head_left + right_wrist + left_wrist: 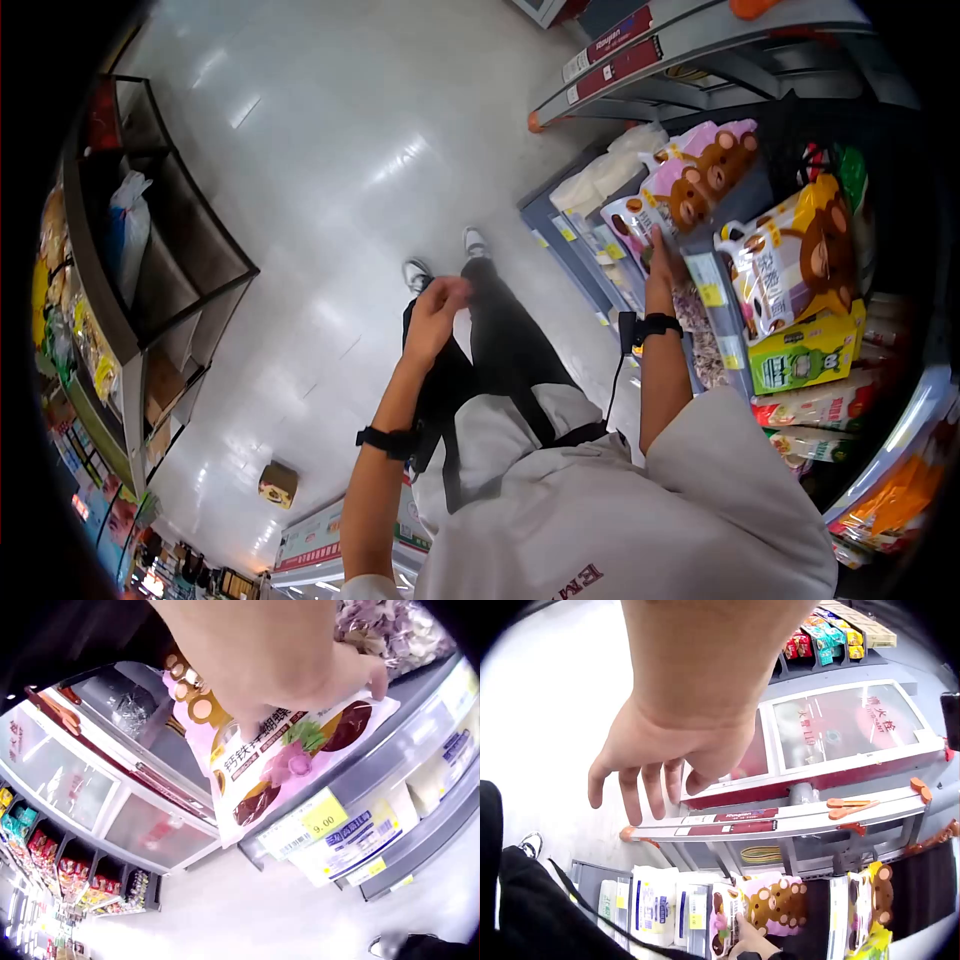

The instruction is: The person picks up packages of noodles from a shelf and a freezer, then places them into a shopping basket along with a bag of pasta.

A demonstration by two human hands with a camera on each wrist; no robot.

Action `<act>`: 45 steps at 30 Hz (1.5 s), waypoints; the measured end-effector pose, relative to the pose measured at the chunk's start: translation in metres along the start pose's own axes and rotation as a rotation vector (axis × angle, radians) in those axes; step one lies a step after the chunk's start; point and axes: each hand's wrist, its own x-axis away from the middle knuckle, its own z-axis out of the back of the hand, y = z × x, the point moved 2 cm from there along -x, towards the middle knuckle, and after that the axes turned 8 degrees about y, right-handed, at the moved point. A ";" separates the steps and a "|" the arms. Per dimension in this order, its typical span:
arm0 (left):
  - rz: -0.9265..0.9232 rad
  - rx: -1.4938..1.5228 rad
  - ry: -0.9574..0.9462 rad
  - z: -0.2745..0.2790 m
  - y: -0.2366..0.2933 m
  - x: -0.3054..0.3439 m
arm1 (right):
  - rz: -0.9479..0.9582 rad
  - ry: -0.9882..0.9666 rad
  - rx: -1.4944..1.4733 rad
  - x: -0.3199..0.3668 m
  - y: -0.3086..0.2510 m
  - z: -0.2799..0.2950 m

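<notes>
The person stands with both arms angled forward, up the head view from its lower edge. The right arm drops from a pale sleeve (745,470) on the right, its forearm running nearly straight up the frame past a black wristband (658,325). The right hand (664,262) reaches onto a pink bag (289,761) with a bear printed on it, right of centre in the head view. In the right wrist view that hand lies over the bag's printed front, near the upper middle, touching it; I can't tell whether its fingers grip the plastic.

The left arm rises from the bottom of the head view, leaning right, with another black strap (390,441) at the wrist. The left hand (436,312) hangs in front of the dark trousers (500,320), near the centre. In the left wrist view its fingers droop downward, relaxed and apart, holding nothing.

The bag sits at the shelf edge, beside white packs (655,904) at the lower left of the left wrist view. A yellow price tag (325,817) shows just below it in the right wrist view.
</notes>
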 end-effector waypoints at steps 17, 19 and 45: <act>-0.115 -0.413 -0.374 0.021 0.133 -0.099 | -0.210 -0.426 -0.837 0.136 -0.083 0.017; -0.276 -0.334 -0.371 0.021 0.144 -0.113 | -0.184 -0.694 -0.637 0.160 -0.118 0.009; -0.155 -0.199 0.478 0.126 0.285 -0.248 | -0.598 0.731 0.001 -0.130 -0.266 -0.011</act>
